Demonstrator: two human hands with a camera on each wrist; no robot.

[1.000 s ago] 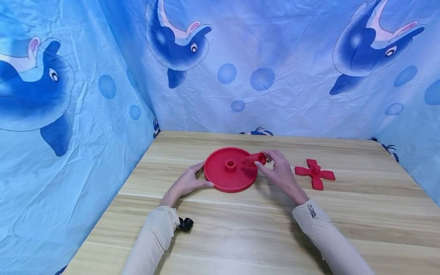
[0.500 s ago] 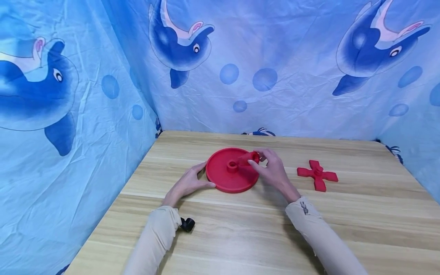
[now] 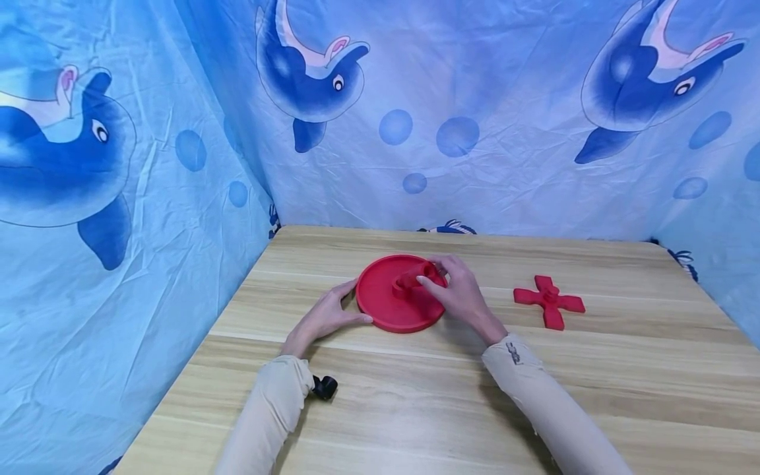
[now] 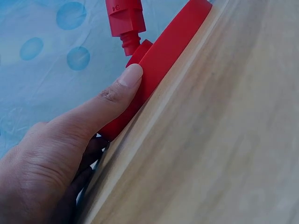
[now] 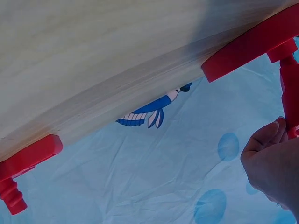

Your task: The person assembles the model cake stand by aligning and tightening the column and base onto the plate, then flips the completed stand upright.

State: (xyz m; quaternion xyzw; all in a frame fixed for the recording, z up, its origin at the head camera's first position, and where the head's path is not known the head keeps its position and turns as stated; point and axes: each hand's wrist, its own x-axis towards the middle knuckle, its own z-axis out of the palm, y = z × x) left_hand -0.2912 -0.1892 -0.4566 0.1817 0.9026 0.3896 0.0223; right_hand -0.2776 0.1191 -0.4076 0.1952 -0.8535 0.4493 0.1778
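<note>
A round red disc (image 3: 378, 307) with a raised rim lies flat on the wooden table, a short hollow hub (image 4: 140, 52) at its centre. My left hand (image 3: 325, 315) holds its left side, thumb on the front of the rim and fingers behind. Over the disc, my right hand (image 3: 464, 295) pinches a red tube (image 3: 413, 274) by its upper end. The tube (image 4: 126, 17) has flat faces and a narrow threaded end pointing down. That threaded end is at the hub's mouth; how far it is in, I cannot tell. The tube leans slightly in the head view.
A red four-armed cross (image 3: 549, 302) with a threaded stub at its middle lies to the right of the disc. A black fitting (image 3: 324, 387) sticks out at the left cuff. Blue dolphin-printed cloth (image 3: 427, 171) hangs behind and beside the table (image 3: 415, 409).
My right hand has carried the tube leftward across the disc to the hub and tipped it more upright. The left hand stays at the rim.
</note>
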